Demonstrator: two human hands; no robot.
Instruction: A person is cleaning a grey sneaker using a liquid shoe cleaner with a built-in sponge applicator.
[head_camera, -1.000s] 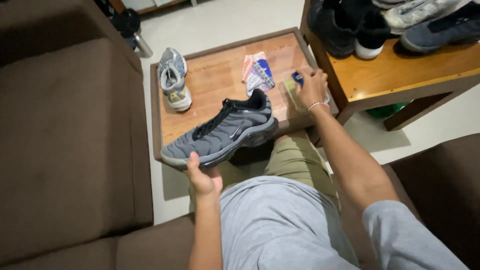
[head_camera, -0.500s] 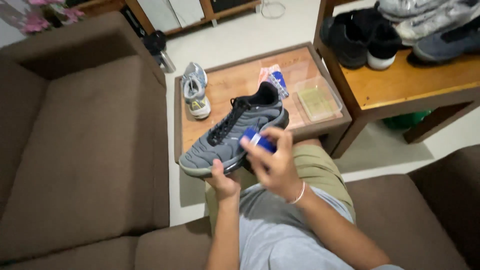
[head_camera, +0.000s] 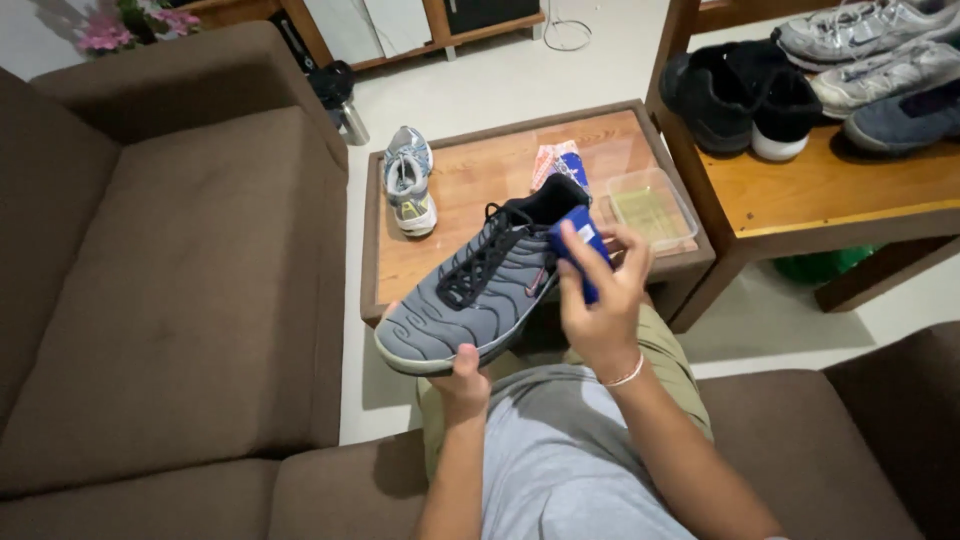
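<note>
Your left hand (head_camera: 463, 382) grips the grey shoe (head_camera: 485, 282) from below at its toe end, thumb up over the sole edge, fingers closed around it. The shoe is held in the air over your lap and the near edge of the low table (head_camera: 470, 180), toe towards 7 o'clock, heel towards 1 o'clock, laces facing up.

Your right hand (head_camera: 600, 300) is at 3 o'clock from the shoe, just beside its heel and collar. It is closed on a small blue object (head_camera: 580, 255), fingers wrapped around it, with the top of the object sticking up by the shoe's black collar. Whether the object touches the shoe, you cannot tell.

On the table beyond, at 11 o'clock from the shoe, a small light sneaker (head_camera: 408, 180) stands alone. At 1 o'clock lies a colourful packet (head_camera: 557, 161), partly hidden by the shoe's heel, and at 2 o'clock a clear plastic tray (head_camera: 652, 208). A taller wooden shelf (head_camera: 840, 185) at the far right carries several more shoes (head_camera: 740, 100). The brown sofa (head_camera: 170, 290) fills your left side.
</note>
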